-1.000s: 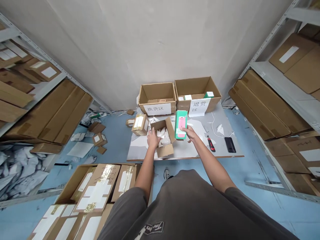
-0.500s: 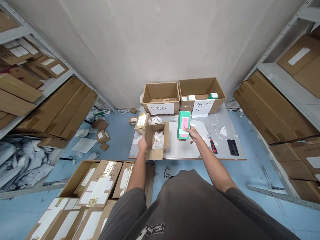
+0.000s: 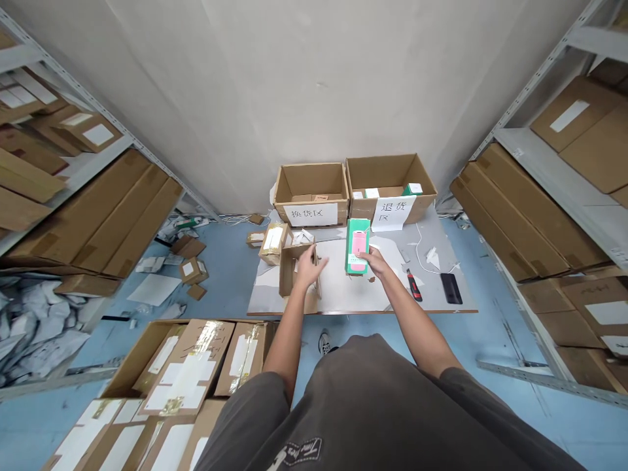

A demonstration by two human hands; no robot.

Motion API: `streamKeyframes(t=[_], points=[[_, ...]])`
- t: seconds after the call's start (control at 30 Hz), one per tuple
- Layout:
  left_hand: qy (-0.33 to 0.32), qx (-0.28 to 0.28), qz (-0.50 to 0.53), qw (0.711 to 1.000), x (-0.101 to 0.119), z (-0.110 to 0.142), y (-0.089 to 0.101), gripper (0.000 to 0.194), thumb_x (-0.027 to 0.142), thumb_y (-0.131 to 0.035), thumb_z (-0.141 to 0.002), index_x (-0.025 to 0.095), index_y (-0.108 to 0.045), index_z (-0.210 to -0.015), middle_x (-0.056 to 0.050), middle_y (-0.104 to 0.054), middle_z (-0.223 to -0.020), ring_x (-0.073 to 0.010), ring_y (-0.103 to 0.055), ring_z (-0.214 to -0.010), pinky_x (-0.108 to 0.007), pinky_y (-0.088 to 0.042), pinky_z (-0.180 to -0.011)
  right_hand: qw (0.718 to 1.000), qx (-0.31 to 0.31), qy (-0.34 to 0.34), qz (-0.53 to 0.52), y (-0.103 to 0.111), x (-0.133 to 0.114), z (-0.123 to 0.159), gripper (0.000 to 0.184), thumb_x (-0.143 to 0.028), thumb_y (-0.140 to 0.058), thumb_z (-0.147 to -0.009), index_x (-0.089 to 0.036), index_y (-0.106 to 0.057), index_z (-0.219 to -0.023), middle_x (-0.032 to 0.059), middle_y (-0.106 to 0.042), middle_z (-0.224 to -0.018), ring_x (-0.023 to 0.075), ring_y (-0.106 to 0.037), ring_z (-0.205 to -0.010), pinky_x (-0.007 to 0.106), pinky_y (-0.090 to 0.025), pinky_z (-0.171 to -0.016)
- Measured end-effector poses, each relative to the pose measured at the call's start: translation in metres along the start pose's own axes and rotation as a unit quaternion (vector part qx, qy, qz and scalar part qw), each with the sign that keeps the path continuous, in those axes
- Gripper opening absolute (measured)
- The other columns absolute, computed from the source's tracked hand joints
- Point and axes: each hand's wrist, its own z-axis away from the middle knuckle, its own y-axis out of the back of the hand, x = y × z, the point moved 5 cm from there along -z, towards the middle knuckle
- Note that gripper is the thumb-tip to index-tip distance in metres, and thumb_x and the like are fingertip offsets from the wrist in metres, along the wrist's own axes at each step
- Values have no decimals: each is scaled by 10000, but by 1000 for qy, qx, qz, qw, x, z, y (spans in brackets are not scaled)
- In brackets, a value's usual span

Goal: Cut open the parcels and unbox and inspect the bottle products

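In my right hand [image 3: 376,260] is a green product box [image 3: 352,248] with a pink picture on its front, held upright over the table [image 3: 338,288]; the thumb lies on its face. My left hand [image 3: 307,267] is over an open cardboard box [image 3: 286,278], fingers spread apart and nothing visible in them. The hand and forearm hide most of what is inside that box. Just behind it stands a taped carton [image 3: 273,243] with a white label.
Two open cartons with paper signs, a left carton [image 3: 310,180] and a right carton [image 3: 383,171], stand by the wall. A red-and-black cutter [image 3: 414,285] and a black phone [image 3: 451,288] lie at right. A large carton of parcels [image 3: 191,366] is at lower left; shelves flank both sides.
The open cardboard box has shifted left beside the taped carton. My left hand went to its left side, then came back right over it. My right hand keeps holding the green product box.
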Motion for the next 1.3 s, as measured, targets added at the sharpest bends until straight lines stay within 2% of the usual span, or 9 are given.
streamKeyframes(t=[0.1,0.23,0.43,0.7,0.8,0.9,0.97,1.17,1.3], points=[[-2,-160,186,969,38,-8,-54,950,493,-846,-842,218,-422,-1647,-189,-593,-1517,-320,-630,-1314,-437,-553,-1062,1000,7,8,2,1,-2,-1,556,-461,-913,-608,-211,-753,-1078,70,-811,-1099,300,-740,-998,402,-592,-874],[-15,-248,306,919,63,-10,-93,1104,483,-913,-763,206,-351,-1672,-178,-665,-1406,-279,-693,-1196,-429,-578,-1027,999,17,33,13,7,-7,2,550,-449,-902,-624,-210,-759,-1098,62,-808,-1074,288,-729,-1000,401,-575,-904],[-16,-255,323,911,68,-9,-106,1121,466,-924,-713,192,-357,-1641,-169,-703,-1334,-286,-717,-1160,-419,-606,-963,999,26,33,29,17,-11,9,586,-455,-883,-642,-206,-746,-1155,55,-799,-1079,264,-715,-963,379,-567,-876],[14,-244,346,906,70,-6,-102,1085,421,-925,-714,191,-385,-1626,-159,-711,-1321,-280,-712,-1135,-413,-597,-945,999,34,17,17,10,-17,11,546,-403,-898,-606,-215,-734,-1091,53,-795,-1056,262,-714,-925,365,-571,-828],[16,-208,289,934,73,-2,-94,1135,427,-940,-696,218,-364,-1651,-148,-674,-1343,-276,-690,-1139,-418,-583,-947,997,76,0,21,9,-14,10,486,-408,-888,-610,-207,-720,-1020,59,-793,-1011,268,-710,-900,375,-575,-807],[-27,-109,153,982,85,8,-84,1111,432,-946,-685,242,-405,-1636,-152,-612,-1408,-303,-645,-1196,-445,-549,-998,993,117,-4,22,10,-13,9,449,-398,-883,-594,-211,-701,-959,53,-786,-986,257,-708,-890,369,-578,-805],[-60,-43,56,996,97,20,-82,1082,439,-936,-692,233,-425,-1622,-159,-602,-1398,-343,-611,-1250,-469,-518,-1039,992,120,-11,25,9,-13,8,429,-386,-879,-596,-213,-694,-942,49,-784,-982,250,-708,-885,366,-583,-793],[-65,90,-104,988,119,44,-94,1004,373,-815,-802,137,-343,-1656,-207,-597,-1327,-410,-565,-1291,-481,-475,-1068,996,89,-11,5,-2,-16,6,466,-384,-912,-583,-220,-687,-957,35,-798,-962,263,-727,-902,383,-602,-802],[-56,117,-110,985,118,44,-94,947,300,-754,-834,111,-334,-1662,-213,-612,-1299,-411,-572,-1275,-486,-466,-1075,994,109,4,-13,-8,-15,4,518,-391,-956,-543,-212,-686,-947,42,-803,-948,253,-737,-895,379,-601,-852]])
